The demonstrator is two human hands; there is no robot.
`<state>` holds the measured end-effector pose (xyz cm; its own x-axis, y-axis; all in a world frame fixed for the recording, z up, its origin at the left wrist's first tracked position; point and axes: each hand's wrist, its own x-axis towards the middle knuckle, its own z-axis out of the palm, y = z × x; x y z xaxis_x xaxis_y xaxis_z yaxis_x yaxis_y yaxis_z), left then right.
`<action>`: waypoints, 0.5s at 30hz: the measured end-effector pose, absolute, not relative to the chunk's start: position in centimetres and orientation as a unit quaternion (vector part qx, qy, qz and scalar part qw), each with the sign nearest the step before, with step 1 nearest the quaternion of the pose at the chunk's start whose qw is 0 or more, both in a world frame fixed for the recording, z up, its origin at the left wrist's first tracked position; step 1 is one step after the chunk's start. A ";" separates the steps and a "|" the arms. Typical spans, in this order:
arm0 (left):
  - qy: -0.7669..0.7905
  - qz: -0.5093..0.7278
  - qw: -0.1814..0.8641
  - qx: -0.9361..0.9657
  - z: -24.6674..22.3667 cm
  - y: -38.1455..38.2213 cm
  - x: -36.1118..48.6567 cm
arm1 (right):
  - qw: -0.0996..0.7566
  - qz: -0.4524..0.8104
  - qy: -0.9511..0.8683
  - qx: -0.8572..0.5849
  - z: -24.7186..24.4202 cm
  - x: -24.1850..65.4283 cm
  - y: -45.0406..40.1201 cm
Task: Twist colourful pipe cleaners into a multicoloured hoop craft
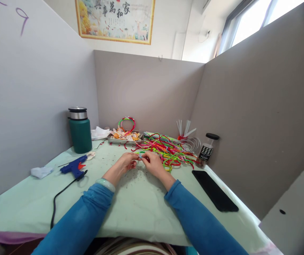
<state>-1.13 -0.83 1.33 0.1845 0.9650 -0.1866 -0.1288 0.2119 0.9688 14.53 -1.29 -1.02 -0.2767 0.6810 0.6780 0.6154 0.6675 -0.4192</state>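
Observation:
My left hand (pixel 127 163) and my right hand (pixel 154 163) meet above the middle of the table. Between their fingertips is a small light-blue piece (pixel 140 156), which looks like a bit of pipe cleaner; the fingers cover most of it. Both hands are closed in a pinch. Just beyond and to the right of my right hand lies a tangled heap of coloured pipe cleaners (pixel 172 150), mostly red, green, pink and yellow. A metal tray (pixel 122 142) of small orange and white pieces stands behind my hands, with a red and green pipe-cleaner ring (pixel 127 124) on it.
On the left are a blue glue gun (pixel 74 167) with a black cord, a green bottle (pixel 80 131) and crumpled white tissue (pixel 41 172). To the right stand a clear jar (pixel 207 150), white glue sticks (pixel 186 128) and a black flat slab (pixel 214 191). Grey partitions (pixel 149 88) enclose the table.

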 end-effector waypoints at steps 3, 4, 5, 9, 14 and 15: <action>0.468 0.440 0.618 0.454 1.3 -0.9 -1.1 | 0.442 0.036 -0.799 -0.406 -1.0 14.5 -1.3; 0.469 0.441 0.613 0.457 1.3 -0.9 -1.1 | 0.442 0.037 -0.800 -0.404 -1.0 14.5 -1.3; 0.469 0.442 0.608 0.464 1.3 -1.0 -1.1 | 0.441 0.038 -0.801 -0.403 -1.0 14.5 -1.4; 0.466 0.445 0.581 0.497 1.4 -1.2 -1.1 | 0.441 0.040 -0.802 -0.401 -0.9 14.5 -1.5; 0.465 0.454 0.541 0.535 1.4 -1.2 -1.0 | 0.437 0.049 -0.802 -0.405 -0.9 14.5 -1.5; 0.466 0.454 0.533 0.541 1.4 -1.2 -1.0 | 0.436 0.050 -0.802 -0.405 -0.9 14.5 -1.5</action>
<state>-1.04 -1.22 1.38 0.1529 0.9882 -0.0057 0.0199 0.0027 0.9998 14.47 -1.54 -0.92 -0.2915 0.6939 0.6585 0.6063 0.6664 -0.4339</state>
